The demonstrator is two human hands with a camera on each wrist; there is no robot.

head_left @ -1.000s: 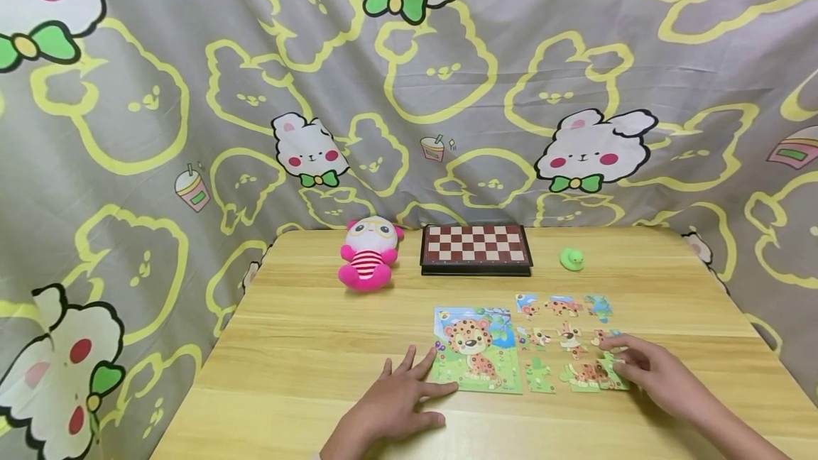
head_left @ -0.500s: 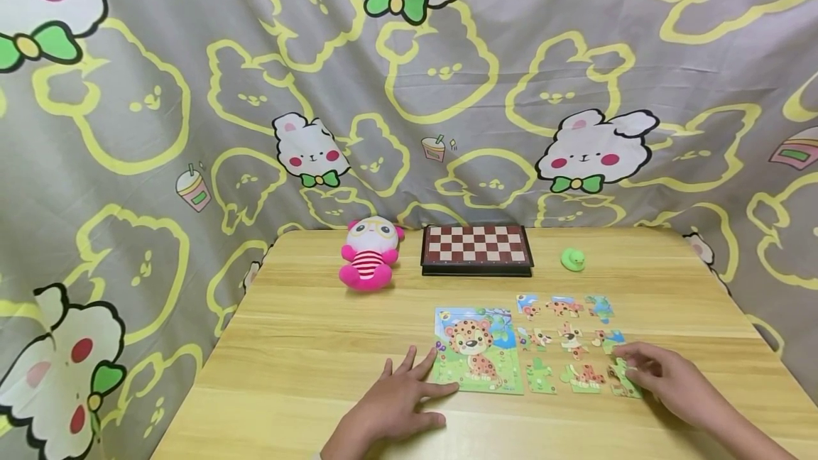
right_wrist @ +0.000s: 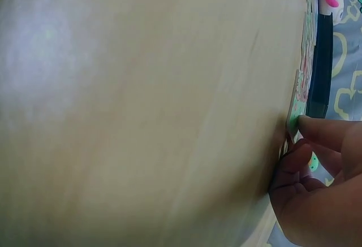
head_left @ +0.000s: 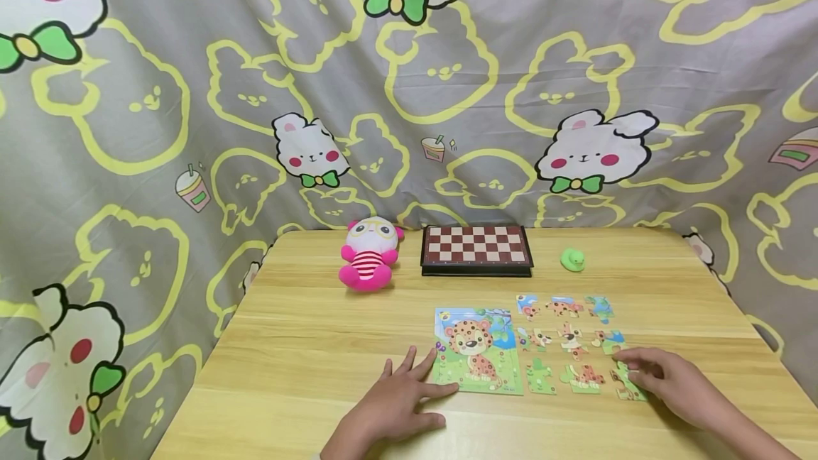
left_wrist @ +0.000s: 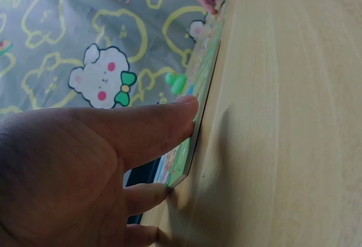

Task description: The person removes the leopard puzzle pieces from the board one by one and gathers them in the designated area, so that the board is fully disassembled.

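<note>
My left hand (head_left: pixel 399 400) rests with spread fingers by the leopard picture board (head_left: pixel 479 353), thumb and fingertips at its left and lower edges. In the left wrist view its thumb (left_wrist: pixel 164 125) touches the board's edge. To the right lie jigsaw pieces in three loose rows, among them a leopard-face piece (head_left: pixel 571 336) and a leopard-feet piece (head_left: pixel 586 378). My right hand (head_left: pixel 671 378) pinches the green bottom-right jigsaw piece (head_left: pixel 625 387), which lies on the table. In the right wrist view the curled fingers of my right hand (right_wrist: pixel 322 168) partly hide that green piece (right_wrist: pixel 296 111).
Along the back of the wooden table (head_left: pixel 294 360) are a pink plush toy (head_left: pixel 368 254), a folding chessboard (head_left: pixel 476 247) and a green toy duck (head_left: pixel 572 259). A patterned curtain (head_left: pixel 383 91) hangs behind the table.
My right hand has moved a little to the right, sliding the bottom-right jigsaw piece away from the leopard-feet piece, so a gap now shows between them. My left hand has stayed still.
</note>
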